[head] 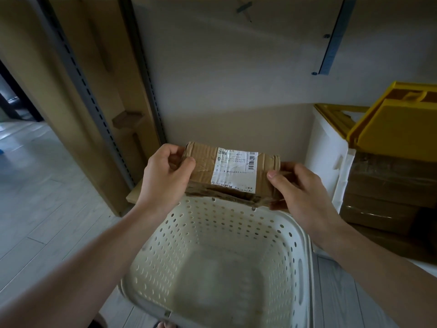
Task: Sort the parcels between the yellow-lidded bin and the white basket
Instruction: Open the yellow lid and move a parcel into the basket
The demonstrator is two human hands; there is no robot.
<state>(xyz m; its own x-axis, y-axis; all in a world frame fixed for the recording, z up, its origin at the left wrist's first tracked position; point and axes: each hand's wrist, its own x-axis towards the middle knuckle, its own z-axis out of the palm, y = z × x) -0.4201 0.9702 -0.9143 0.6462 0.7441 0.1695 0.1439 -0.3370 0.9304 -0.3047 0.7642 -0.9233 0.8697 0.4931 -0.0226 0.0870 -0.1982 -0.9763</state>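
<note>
Hands [165, 172] [300, 188] at parcel's [233, 171] ends

Only one thing carried writing: a white shipping label [236, 170] stuck on the top face of the brown cardboard parcel [233, 174]. A barcode [251, 162] stood upright at the right end of the label. The label had several lines of small print in Chinese characters, and one bigger line along its lower edge, but all of it was too small and too blurred to read. No number or brand could be made out.
</note>
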